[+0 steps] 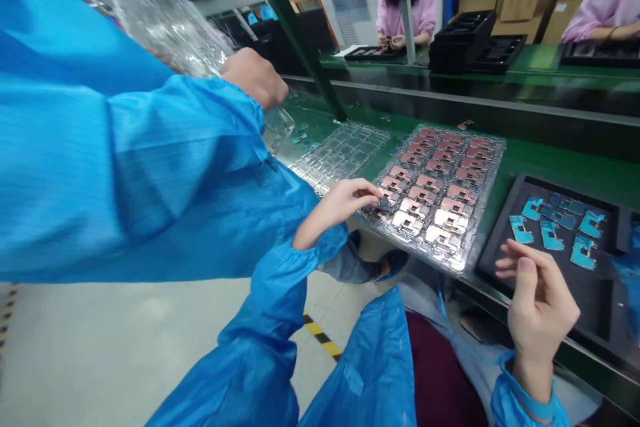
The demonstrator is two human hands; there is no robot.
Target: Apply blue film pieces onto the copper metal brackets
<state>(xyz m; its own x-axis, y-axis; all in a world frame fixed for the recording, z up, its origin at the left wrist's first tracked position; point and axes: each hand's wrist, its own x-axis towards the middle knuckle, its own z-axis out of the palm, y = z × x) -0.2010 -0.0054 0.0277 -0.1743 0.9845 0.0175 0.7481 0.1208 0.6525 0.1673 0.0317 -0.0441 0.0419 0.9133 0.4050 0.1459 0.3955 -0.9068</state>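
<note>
My left hand (345,205) pinches a small dark part (384,202) at the near left corner of a clear blister tray (493,167). That tray holds rows of copper-coloured and silvery metal parts (440,180). My right hand (537,303) hovers over the near edge of a black tray (505,227), fingers loosely spread and holding nothing. Several teal parts (553,227) lie in the black tray just beyond its fingertips.
A co-worker's blue sleeve (125,167) fills the left side; that person's hand (255,77) grips a stack of clear trays (160,13). An empty clear tray (340,153) lies on the green bench. Two people in pink (405,10) work beyond stacked black trays (470,37).
</note>
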